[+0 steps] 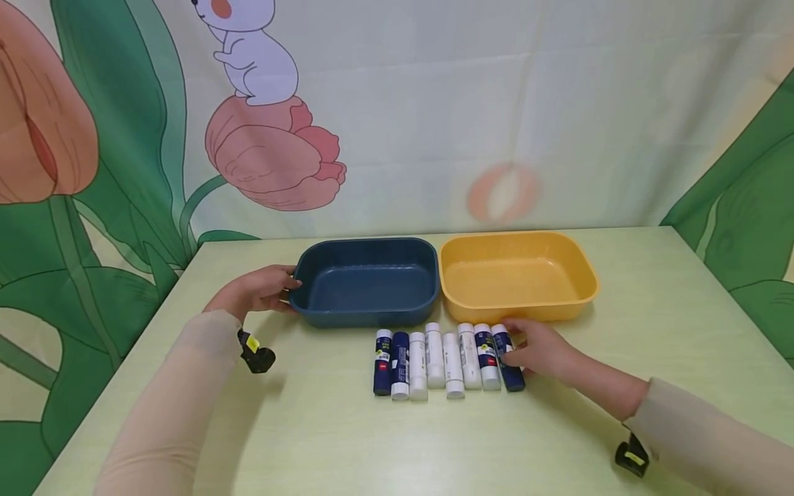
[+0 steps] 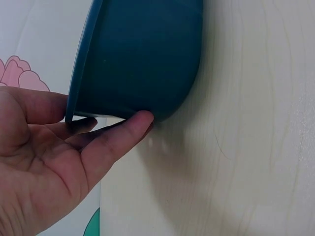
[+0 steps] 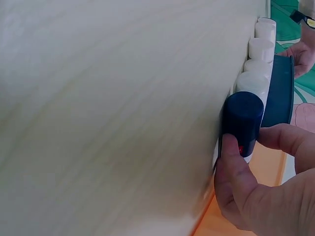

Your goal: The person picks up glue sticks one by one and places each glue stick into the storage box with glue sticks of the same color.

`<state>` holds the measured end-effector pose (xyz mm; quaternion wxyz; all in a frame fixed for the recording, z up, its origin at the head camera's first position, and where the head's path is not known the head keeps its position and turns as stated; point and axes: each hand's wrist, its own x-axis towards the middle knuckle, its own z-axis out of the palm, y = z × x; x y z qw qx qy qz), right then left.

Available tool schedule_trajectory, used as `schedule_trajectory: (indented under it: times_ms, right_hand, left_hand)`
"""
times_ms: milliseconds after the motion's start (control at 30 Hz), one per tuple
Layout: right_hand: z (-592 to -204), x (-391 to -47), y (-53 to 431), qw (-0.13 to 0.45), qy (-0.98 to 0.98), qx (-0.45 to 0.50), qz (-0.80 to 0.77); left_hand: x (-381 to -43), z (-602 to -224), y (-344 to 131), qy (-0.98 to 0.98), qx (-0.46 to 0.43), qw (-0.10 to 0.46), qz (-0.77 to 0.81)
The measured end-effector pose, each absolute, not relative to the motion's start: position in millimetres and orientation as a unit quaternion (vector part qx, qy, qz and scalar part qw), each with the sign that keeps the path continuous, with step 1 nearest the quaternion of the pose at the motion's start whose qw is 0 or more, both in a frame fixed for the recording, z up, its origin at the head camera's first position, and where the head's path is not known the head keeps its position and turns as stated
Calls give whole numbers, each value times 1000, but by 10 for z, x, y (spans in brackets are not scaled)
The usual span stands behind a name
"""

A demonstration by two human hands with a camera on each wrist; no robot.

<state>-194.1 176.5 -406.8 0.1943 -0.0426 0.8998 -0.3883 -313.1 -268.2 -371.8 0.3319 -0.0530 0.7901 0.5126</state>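
My left hand grips the left end of a dark blue plastic bin. In the left wrist view its thumb laps over the bin's rim and the fingers lie against the outer wall. At the right end of a row of glue sticks, my right hand pinches a dark blue glue stick between thumb and fingers. That stick lies slightly slanted on the table; its navy end faces the right wrist camera. Several other glue sticks lie side by side to its left, some white, some navy and white.
A yellow bin stands right of the blue one, close beside it, just behind the glue sticks. Both bins hold nothing visible. The pale table ends at a printed cloth backdrop with flowers.
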Motion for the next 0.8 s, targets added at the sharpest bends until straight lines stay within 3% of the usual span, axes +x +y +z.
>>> schedule_trajectory:
  times_ms: [533,800]
  right_hand:
    - [-4051,-1960,1729,197,913,-31,-355]
    - [-3964,-1957,1767,231,894,-2,-385]
  left_hand:
    - [-3146,-3737,-2699,792,-51,331,511]
    - [-3142,-3733,-2698,793,-54,326,512]
